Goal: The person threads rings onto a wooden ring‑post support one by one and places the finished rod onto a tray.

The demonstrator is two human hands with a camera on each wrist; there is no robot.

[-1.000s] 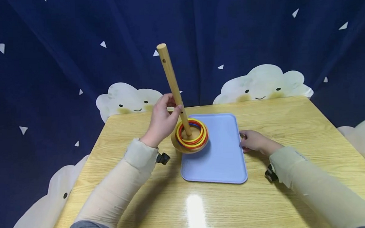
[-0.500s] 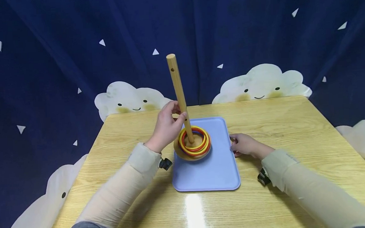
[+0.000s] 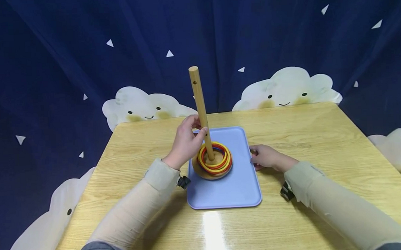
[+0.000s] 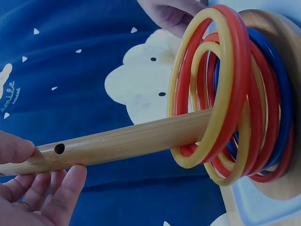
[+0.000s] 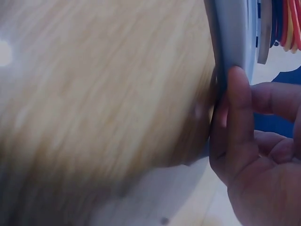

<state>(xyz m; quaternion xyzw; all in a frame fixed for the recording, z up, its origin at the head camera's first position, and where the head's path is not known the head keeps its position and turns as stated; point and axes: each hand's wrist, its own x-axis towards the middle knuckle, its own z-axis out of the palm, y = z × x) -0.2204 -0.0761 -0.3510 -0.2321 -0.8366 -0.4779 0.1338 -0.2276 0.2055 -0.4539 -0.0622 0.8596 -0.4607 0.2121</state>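
A wooden ring-toss stand [image 3: 199, 99] has a tall post and a round base [image 3: 206, 174]. Loose around the foot of its post lie several red, yellow and blue rings [image 3: 224, 165]. My left hand [image 3: 187, 138] holds the post at its lower half, thumb on one side and fingers on the other, as the left wrist view [image 4: 51, 193] also shows. The post leans slightly left. Under the base is a light blue tray [image 3: 237, 190]; I cannot tell whether the base rests fully on it. My right hand [image 3: 267, 157] pinches the tray's right rim [image 5: 235, 42].
All this is on a light wooden table [image 3: 305, 135], with glare near its front. Behind hangs a dark blue curtain [image 3: 267, 32] with white triangles and cloud figures [image 3: 289, 91]. Dark wrist cameras [image 3: 184, 182] sit under both cuffs.
The stand has come down, slightly right and nearer, and its post leans less. The tray has slid left and a little nearer, with my right hand on its rim, so more of it lies beneath the base.
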